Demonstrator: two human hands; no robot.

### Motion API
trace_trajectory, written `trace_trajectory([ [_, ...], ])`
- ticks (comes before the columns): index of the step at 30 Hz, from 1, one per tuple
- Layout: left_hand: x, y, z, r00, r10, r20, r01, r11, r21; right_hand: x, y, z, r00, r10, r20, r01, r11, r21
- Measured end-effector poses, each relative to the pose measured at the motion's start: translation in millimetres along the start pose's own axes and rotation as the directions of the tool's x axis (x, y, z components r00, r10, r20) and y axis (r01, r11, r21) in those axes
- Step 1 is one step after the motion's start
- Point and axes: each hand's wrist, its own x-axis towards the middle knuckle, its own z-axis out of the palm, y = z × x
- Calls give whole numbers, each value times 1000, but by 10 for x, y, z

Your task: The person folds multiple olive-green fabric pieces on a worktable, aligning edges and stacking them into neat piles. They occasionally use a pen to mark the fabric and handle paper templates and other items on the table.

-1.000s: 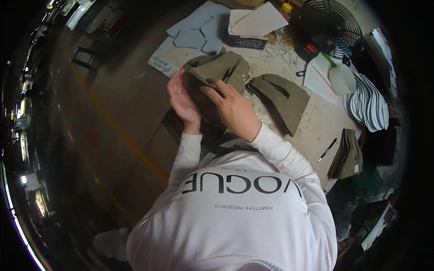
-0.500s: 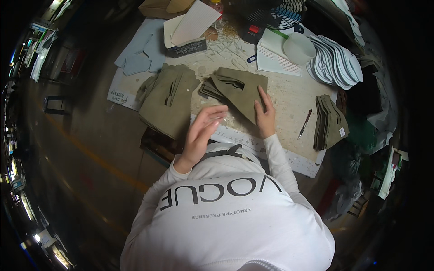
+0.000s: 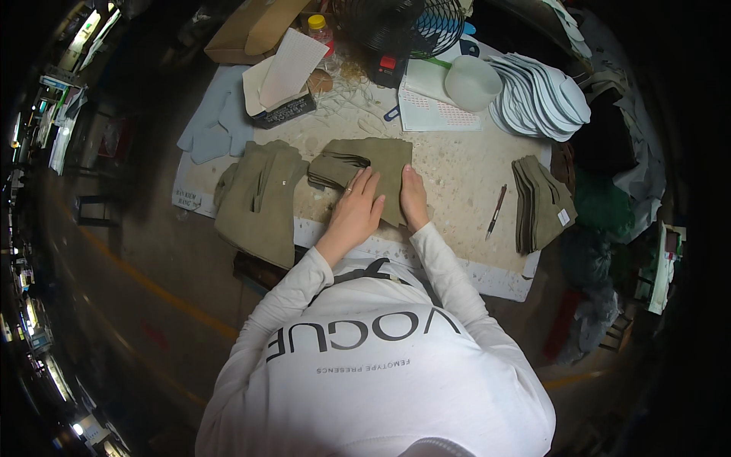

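Note:
A stack of olive-green cut fabric pieces [image 3: 390,158], with slits in the top piece, lies on the table in front of me. My left hand [image 3: 356,209] rests flat on its near part, fingers stretched out and holding nothing. Along the stack's right edge stands my right hand [image 3: 413,199], fingers straight and touching that side. To the left, a larger pile of similar olive pieces [image 3: 272,206] hangs partly over the table's near edge. A narrower olive bundle [image 3: 537,206] with a small white label lies at the right.
A pen [image 3: 496,212] lies between the stack and the right bundle. Farther back are an open carton [image 3: 283,111], a red jar with yellow cap [image 3: 320,34], a black fan [image 3: 400,23], a white bowl [image 3: 472,82], printed sheets [image 3: 434,114] and white-blue cut pieces [image 3: 541,99].
My left hand has come down from the air onto the middle stack. My right hand has slid from the stack's top to its right edge. The whole view has shifted slightly.

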Motion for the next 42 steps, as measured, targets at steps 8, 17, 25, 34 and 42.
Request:
trace_trajectory([
  [8,-97,-32,-190,988,-153,-25,150,983,-102,224,-186,-33,847,299,439,-464,819,337],
  [17,-326,187,-304,950,-166,-263,117,975,-190,-456,-770,-37,971,35,237,-81,979,189],
  [25,-389,-209,-88,868,-328,374,263,-335,-905,-832,-1329,-392,753,-542,374,617,780,-110],
  [34,-495,-549,286,700,-544,462,460,-151,-875,-175,-641,-384,753,-407,517,647,597,-474],
  [42,-477,-526,174,712,-479,514,527,-119,-841,-407,-617,-99,606,-354,713,777,455,-434],
])
